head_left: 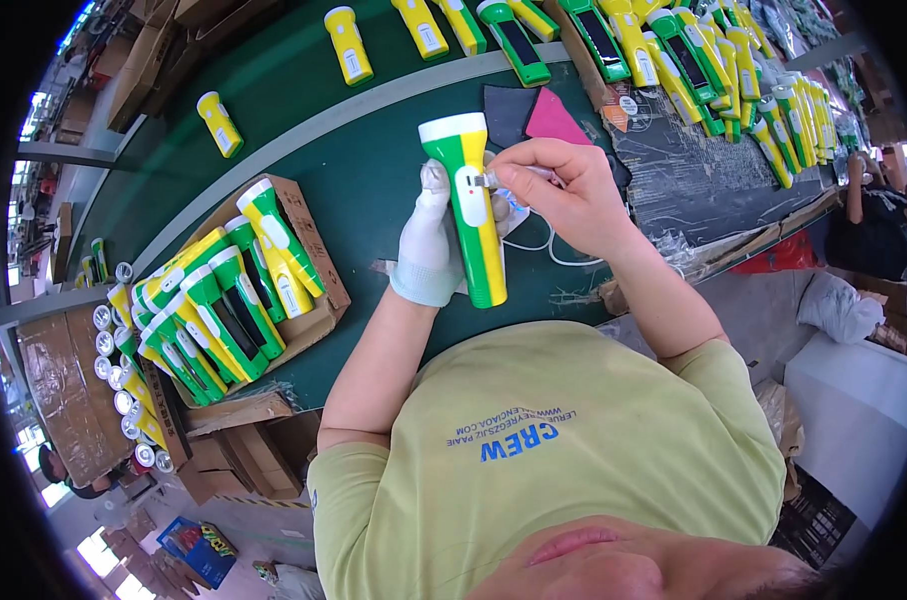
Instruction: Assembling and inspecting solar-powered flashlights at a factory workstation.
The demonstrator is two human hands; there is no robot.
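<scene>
A green and yellow flashlight (479,235) with a white head stands upright before me, head end away from my body. My left hand (429,240), in a white glove, is closed round its left side, with fingertips showing at the far side. On the flashlight's face is a white panel (472,198) with a small slot and a red dot. My bare right hand (564,190) pinches a small cable plug (489,181) at the panel's right edge. Whether the plug touches the slot, I cannot tell. A white cable (554,250) loops on the table below my right hand.
A cardboard box (319,245) of flashlights is at the left, more flashlights beyond it. A pink cloth (559,118) lies past my right hand. Several flashlights pile on black-wrapped cardboard (689,190) at the right. A metal rail (374,98) separates a green surface carrying single flashlights (349,45).
</scene>
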